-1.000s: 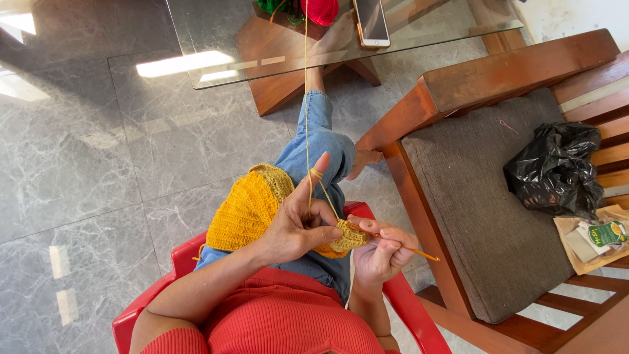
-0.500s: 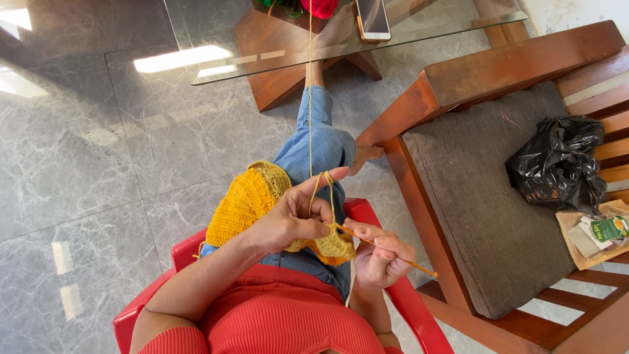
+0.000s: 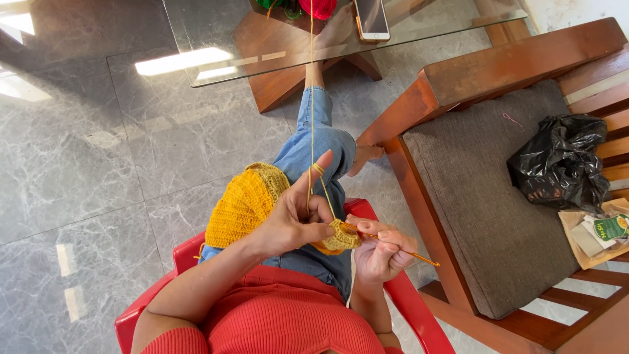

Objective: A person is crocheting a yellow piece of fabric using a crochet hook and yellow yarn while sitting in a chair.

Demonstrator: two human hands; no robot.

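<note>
While your left hand (image 3: pixel 291 223) pinches the yellow crochet piece (image 3: pixel 252 203) on your lap, keep the yarn (image 3: pixel 311 98) taut (over that raised finger); your right hand (image 3: pixel 380 252) grips the hook (image 3: pixel 393 244).

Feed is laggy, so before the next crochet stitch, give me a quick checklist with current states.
1. Yarn strand looped over raised finger of left hand, running taut: ok.
2. Crochet hook gripped by right hand: ok.
3. Hook tip inside the yellow crochet piece: cannot tell, hidden by fingers.
4. Left hand pinching the work edge: ok.
5. Strand tangle-free up to the glass table: ok as far as visible.
</note>
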